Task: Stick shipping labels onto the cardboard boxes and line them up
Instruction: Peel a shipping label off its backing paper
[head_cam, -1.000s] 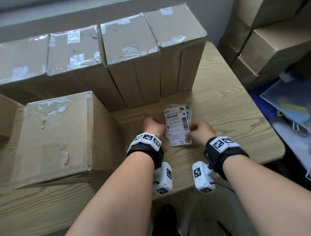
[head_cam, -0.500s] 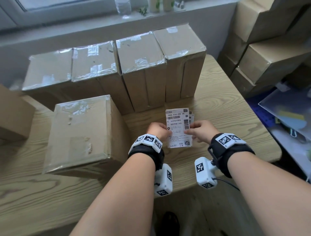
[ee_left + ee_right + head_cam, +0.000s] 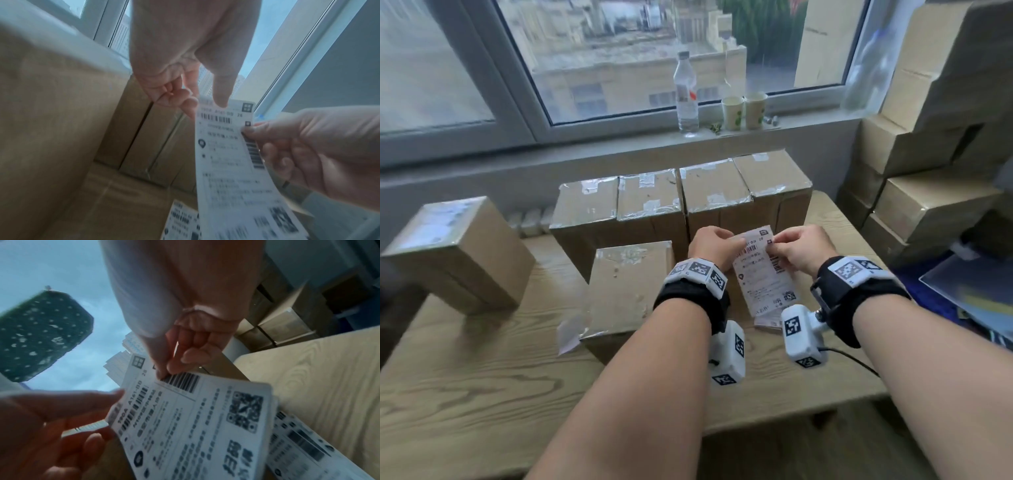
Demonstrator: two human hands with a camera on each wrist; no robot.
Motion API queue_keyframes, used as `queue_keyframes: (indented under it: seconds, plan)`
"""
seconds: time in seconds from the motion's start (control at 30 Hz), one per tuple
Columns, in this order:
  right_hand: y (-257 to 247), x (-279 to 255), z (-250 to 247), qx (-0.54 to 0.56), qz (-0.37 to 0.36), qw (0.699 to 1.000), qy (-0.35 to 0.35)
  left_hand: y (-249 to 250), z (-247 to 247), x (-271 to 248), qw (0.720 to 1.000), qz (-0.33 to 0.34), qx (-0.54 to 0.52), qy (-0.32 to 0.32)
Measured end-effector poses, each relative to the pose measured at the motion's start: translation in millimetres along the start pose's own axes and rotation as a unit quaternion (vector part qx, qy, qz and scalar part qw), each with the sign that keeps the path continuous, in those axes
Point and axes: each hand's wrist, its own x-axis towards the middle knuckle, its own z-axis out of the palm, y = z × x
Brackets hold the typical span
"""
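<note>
Head view: wooden table point(image 3: 482, 394) under a window, with both forearms reaching forward over it.
Left hand point(image 3: 714, 245): fingers curled; thumb and fingertips pinch the upper left edge of the shipping label point(image 3: 762, 270).
Right hand point(image 3: 799, 248): fingers curled; thumb and forefinger pinch the upper right edge of the shipping label, beside the vertical barcode.
Shipping label: white, printed side toward the person, held up off the table between the two hands; lower end hangs free and tilts slightly to the right.
Left wrist view: left hand point(image 3: 185, 81) with thumb tip on the top of the shipping label point(image 3: 232, 162); right hand point(image 3: 308, 151) enters from the right and grips the edge.
Right wrist view: right hand point(image 3: 191, 344) pinches the shipping label point(image 3: 195, 426) at the barcode; left hand point(image 3: 41, 426) holds the opposite edge.
Spare labels point(image 3: 304, 446): lie flat on the table directly below the held one; count cannot be told.
Row of boxes point(image 3: 681, 202): four taped cardboard boxes standing side by side, touching, at the far edge of the table.
Near box point(image 3: 626, 291): cardboard, just in front of the row, left of the left hand.
Side box point(image 3: 458, 253): cardboard, well apart at far left.
Window sill: one clear plastic bottle point(image 3: 686, 99) and two paper cups point(image 3: 744, 111).
Stacked cartons point(image 3: 928, 171): piled at right, beside the table.
</note>
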Motion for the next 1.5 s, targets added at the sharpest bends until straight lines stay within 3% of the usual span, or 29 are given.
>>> queue_keyframes:
  seconds: [0.07, 0.33, 0.6, 1.03, 1.5]
  plan:
    - [-19.7, -9.3, 0.4, 0.005, -0.010, 1.000, -0.022, 13.9, -20.6, -4.2, 1.000, 0.021, -0.002, 0.018]
    - [-79.4, -33.9, 21.3, 0.030, -0.048, 0.995, -0.079, 33.6, -89.3, -22.2, 0.998, 0.064, 0.000, -0.030]
    - [-110.6, -46.1, 44.8, 0.027, -0.083, 0.992, -0.097, 29.2, -128.7, -27.7, 0.998, 0.063, 0.015, -0.026]
    - [-143.5, -49.1, 73.2, -0.073, -0.223, 0.972, -0.010, 23.0, -156.4, -26.7, 0.998, -0.028, -0.038, -0.031]
    - [-163.6, -51.8, 91.1, -0.108, -0.245, 0.963, -0.038, 22.2, -182.1, -20.5, 0.991, -0.080, -0.102, -0.045]
